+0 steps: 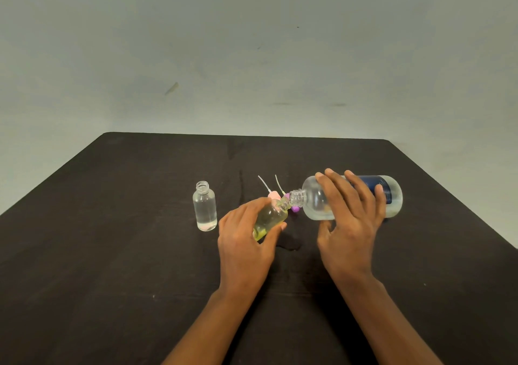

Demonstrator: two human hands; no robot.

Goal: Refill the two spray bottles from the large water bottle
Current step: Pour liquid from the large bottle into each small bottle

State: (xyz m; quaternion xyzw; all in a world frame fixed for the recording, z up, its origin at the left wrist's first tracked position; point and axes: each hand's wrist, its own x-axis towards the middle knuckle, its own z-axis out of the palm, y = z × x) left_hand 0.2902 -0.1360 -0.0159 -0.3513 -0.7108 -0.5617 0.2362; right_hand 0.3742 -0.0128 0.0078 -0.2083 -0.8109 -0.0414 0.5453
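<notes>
My right hand [351, 221] grips the large clear water bottle [316, 202] with a dark blue label, tipped on its side with its open neck pointing left. That neck meets the mouth of a small yellow-tinted spray bottle [270, 216], which my left hand [246, 241] holds tilted towards it. A second small clear spray bottle [205, 206] stands upright and uncapped to the left, with liquid inside. Behind the tilted bottle lie a pink spray top [273, 195] and a purple spray top [294, 208], their thin dip tubes pointing away from me.
Everything sits on a dark table [112, 252] whose far edge meets a pale grey-green wall. A small wet patch [291, 245] shows on the table between my hands.
</notes>
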